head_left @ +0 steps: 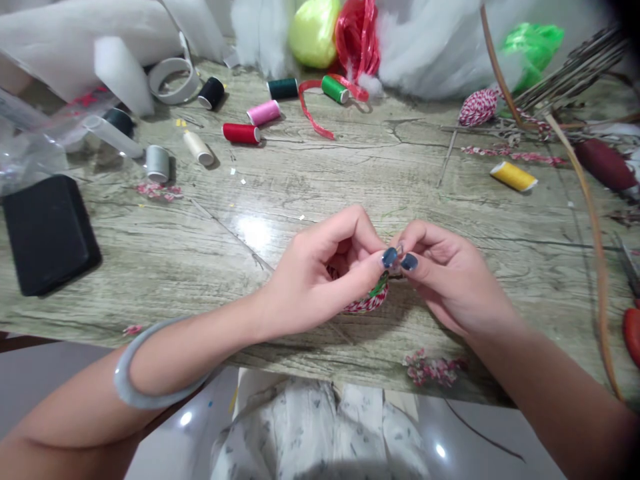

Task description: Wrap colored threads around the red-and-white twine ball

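Near the frame's centre, the left hand (pixel 323 273) and right hand (pixel 453 273) are curling inward, each grip pinching a small blurred piece (pixel 400 249); twisted red-and-white cord (pixel 369 304) is curving beneath the left, above the wood-grained worktop (pixel 390 173).

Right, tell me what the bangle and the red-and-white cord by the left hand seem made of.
Bangle: perhaps polished stone or glass, given its smooth grey sheen. Red-and-white cord: probably matte twisted yarn, from its two-coloured strands; fibre unclear.

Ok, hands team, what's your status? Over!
Left hand, right hand: pinching together at a tiny thing, unclear what. Red-and-white twine partly hidden by left hand. Pink sprig nearby, apparently not blocking.
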